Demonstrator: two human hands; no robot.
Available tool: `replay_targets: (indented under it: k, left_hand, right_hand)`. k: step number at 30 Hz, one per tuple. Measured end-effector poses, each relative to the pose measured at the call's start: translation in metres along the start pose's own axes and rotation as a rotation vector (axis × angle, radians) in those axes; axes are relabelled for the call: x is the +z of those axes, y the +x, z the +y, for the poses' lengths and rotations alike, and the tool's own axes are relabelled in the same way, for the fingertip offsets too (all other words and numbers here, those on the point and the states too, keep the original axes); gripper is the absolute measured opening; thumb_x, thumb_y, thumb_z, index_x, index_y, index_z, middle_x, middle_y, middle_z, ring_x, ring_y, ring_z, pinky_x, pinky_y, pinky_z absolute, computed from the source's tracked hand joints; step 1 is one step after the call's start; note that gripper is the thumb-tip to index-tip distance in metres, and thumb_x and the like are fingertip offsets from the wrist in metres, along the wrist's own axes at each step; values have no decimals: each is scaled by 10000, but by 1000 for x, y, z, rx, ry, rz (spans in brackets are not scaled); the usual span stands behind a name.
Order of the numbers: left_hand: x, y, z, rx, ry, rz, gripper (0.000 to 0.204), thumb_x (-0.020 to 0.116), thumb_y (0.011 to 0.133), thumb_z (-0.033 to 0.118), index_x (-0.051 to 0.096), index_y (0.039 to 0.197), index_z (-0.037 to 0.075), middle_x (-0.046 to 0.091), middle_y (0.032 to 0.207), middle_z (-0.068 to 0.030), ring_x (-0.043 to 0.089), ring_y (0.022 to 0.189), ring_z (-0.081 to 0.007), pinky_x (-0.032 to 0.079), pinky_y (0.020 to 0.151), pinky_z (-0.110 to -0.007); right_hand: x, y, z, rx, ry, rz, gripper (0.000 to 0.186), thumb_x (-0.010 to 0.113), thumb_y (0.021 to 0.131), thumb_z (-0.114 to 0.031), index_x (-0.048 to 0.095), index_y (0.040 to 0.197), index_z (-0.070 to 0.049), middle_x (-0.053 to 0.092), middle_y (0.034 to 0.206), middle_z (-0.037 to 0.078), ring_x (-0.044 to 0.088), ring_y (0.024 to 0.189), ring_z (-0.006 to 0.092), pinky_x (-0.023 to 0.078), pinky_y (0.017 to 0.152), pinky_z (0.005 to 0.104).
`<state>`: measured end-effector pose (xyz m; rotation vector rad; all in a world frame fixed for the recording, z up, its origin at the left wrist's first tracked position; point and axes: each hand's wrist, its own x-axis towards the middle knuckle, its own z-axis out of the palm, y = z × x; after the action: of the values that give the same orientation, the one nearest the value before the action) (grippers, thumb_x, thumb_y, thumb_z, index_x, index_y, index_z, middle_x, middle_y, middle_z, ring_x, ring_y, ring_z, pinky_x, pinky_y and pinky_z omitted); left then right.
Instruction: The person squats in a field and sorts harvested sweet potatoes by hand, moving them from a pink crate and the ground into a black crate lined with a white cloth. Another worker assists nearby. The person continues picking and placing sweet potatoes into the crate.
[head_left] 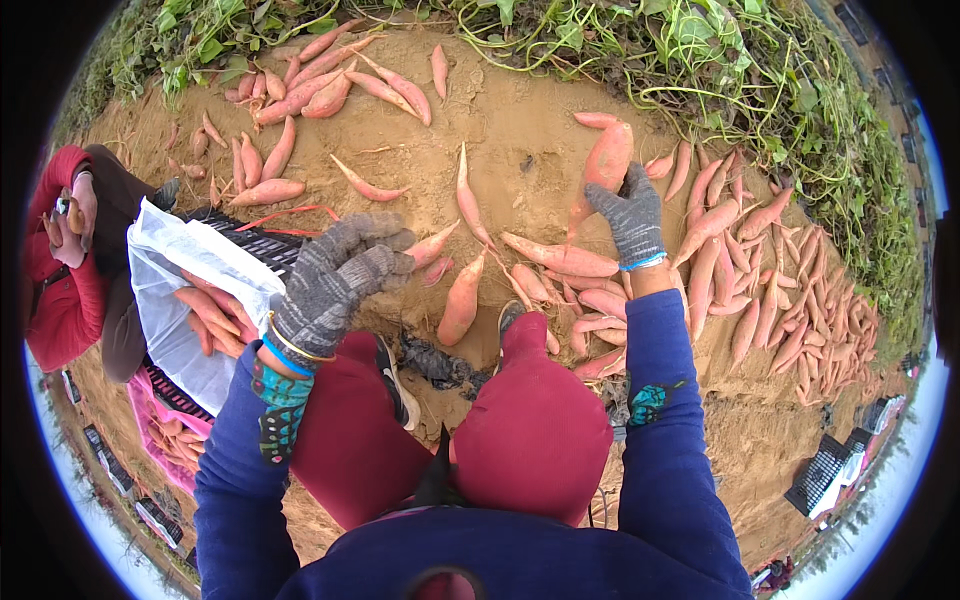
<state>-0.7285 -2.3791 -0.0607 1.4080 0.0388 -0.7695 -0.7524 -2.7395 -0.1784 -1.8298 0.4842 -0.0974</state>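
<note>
My right hand [630,215], in a grey knit glove, grips a large sweet potato [608,158] held upright over the sand. My left hand [335,285], gloved alike, is off to the left with its fingers stretched out and nothing in them; the fingertips are slightly blurred. Just beyond those fingers lies a small sweet potato [432,243]. A plump sweet potato [462,302] rests between my feet, below a long thin sweet potato [468,198]. Close to my left wrist stands a black crate [255,243] with a white liner [165,250] and several sweet potatoes inside.
A long heap of sweet potatoes [715,255] runs off to the right. More sweet potatoes [300,95] lie at the far left. Green vines [700,60] border the far side. At left, a co-worker in red [70,310] sits beside a pink-lined crate [150,420]. Black crates [825,470] stand at right.
</note>
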Motion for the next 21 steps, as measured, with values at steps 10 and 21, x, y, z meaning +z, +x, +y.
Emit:
replay_targets:
  k: [10,21]
  left_hand:
    - [42,-34,-4,-139,-919,-212,549,536,932,431,439,1311,47,549,1226,-169,552,1110,-326,460,959,-500]
    - [-21,-64,4,-21,-752,198,397,394,979,454,571,1019,101,653,920,-62,637,839,-244,531,751,-436]
  right_hand:
    - [49,-118,-156,-108,704,-515,713,759,775,-251,392,1348,-39,492,1303,158,512,1199,303,448,1015,455]
    - [96,-212,-236,-418,191,-376,557,661,867,-285,471,1289,24,580,1198,137,575,1091,226,515,855,341]
